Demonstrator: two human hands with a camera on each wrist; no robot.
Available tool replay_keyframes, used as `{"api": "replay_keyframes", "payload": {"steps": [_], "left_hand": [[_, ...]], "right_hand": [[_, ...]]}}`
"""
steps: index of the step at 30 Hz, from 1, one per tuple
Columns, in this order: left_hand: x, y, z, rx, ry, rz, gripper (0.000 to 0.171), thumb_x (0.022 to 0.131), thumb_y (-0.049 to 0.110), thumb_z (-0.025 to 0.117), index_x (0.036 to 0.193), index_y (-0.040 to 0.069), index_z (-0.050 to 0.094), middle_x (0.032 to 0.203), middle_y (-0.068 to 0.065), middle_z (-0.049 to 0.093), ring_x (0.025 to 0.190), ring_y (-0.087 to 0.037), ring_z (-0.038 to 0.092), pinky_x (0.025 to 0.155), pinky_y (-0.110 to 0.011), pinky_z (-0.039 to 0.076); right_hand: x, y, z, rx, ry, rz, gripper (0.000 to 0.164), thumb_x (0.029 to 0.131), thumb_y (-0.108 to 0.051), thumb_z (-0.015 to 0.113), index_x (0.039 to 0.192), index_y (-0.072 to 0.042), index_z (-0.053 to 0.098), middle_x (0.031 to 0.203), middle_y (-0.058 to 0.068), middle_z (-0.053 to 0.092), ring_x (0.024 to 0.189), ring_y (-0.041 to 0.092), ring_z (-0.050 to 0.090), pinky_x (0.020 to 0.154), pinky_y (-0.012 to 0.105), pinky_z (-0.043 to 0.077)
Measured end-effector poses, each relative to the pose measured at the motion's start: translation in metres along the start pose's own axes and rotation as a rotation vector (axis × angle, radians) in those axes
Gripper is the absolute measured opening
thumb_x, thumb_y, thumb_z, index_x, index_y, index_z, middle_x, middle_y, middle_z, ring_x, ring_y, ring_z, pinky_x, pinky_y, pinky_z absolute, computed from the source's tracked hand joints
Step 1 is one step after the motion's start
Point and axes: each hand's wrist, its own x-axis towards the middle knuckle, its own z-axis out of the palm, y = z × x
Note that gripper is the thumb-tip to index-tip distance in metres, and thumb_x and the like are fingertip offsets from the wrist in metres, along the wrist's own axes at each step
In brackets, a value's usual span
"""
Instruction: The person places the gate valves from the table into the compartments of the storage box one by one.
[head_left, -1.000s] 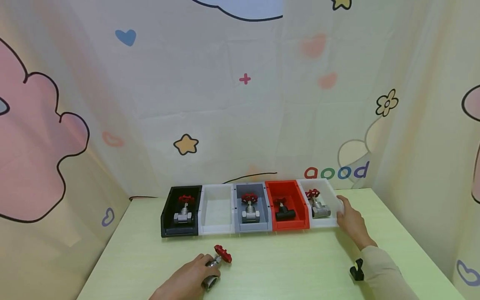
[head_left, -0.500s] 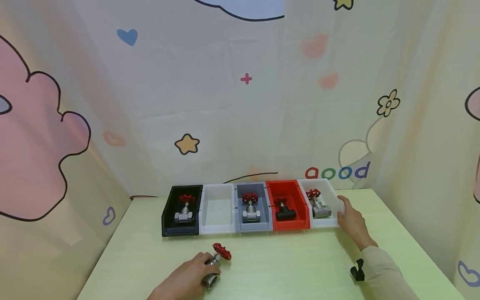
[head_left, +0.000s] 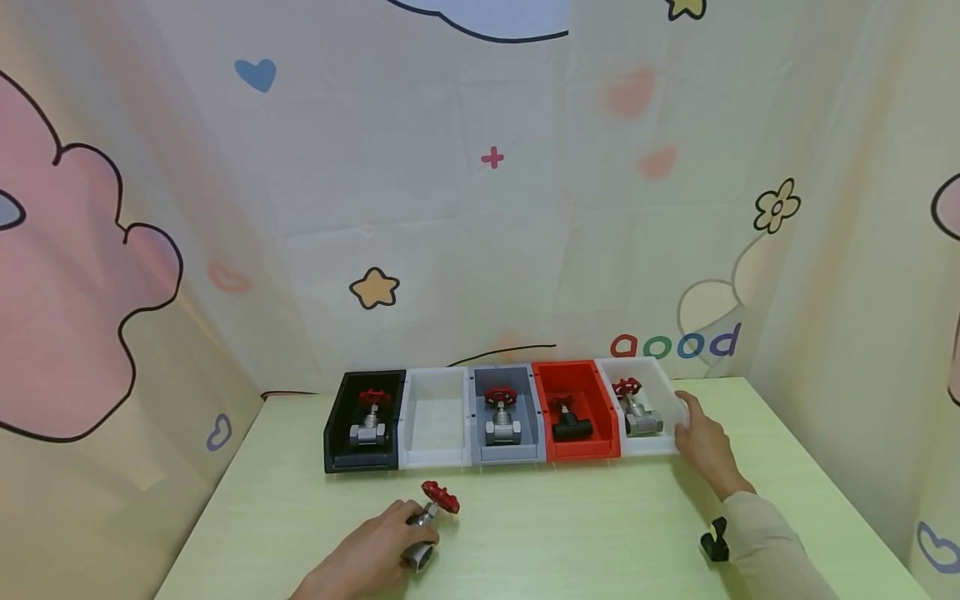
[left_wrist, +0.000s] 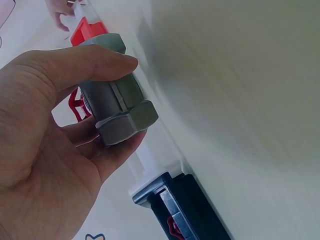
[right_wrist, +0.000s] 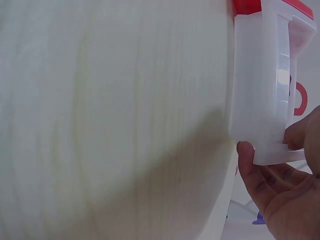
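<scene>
My left hand (head_left: 375,546) grips a metal gate valve (left_wrist: 117,100) by its body, thumb on one side and fingers on the other. The valve's red handwheel (head_left: 440,497) points up and away, in front of the row of bins. At the row's right end, my right hand (head_left: 705,442) holds the side wall of a white bin (right_wrist: 257,80), thumb at the rim and fingers outside. In that bin lies a metal valve with a red handwheel (head_left: 637,417). Similar metal valves sit in the black bin (head_left: 360,461) and the grey bin (head_left: 507,453).
A red bin (head_left: 582,450) contains a black valve (head_left: 572,425) with a red handwheel. Another white bin (head_left: 435,412), with nothing in it, stands between the black and grey bins. A small black fitting (head_left: 715,542) lies beside my right sleeve (head_left: 772,542). A printed curtain hangs behind the table.
My left hand and the gate valve have shifted slightly away from me and a little to the left. My right hand stays on the white bin, and the bins have not visibly moved.
</scene>
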Motion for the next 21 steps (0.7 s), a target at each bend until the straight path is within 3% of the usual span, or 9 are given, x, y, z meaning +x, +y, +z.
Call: {"api": "replay_keyframes", "payload": {"steps": [8, 21], "left_hand": [[0.001, -0.001, -0.003, 0.036, 0.052, 0.028, 0.047, 0.077, 0.004, 0.077, 0.115, 0.032, 0.070, 0.121, 0.000, 0.057, 0.109, -0.015, 0.055, 0.086, -0.038, 0.056], [0.000, -0.003, -0.012, 0.033, 0.076, 0.001, 0.046, 0.076, 0.007, 0.079, 0.115, 0.029, 0.071, 0.120, -0.004, 0.057, 0.106, -0.017, 0.054, 0.086, -0.039, 0.057]], "right_hand": [[-0.001, -0.003, -0.002, 0.005, 0.010, -0.008, 0.058, 0.094, -0.008, 0.047, 0.148, -0.005, 0.027, 0.123, 0.042, 0.054, 0.093, 0.052, 0.062, 0.064, 0.052, 0.050], [-0.001, -0.002, -0.002, -0.001, 0.006, -0.006, 0.058, 0.092, -0.006, 0.048, 0.146, -0.005, 0.026, 0.122, 0.042, 0.054, 0.088, 0.049, 0.062, 0.061, 0.048, 0.050]]}}
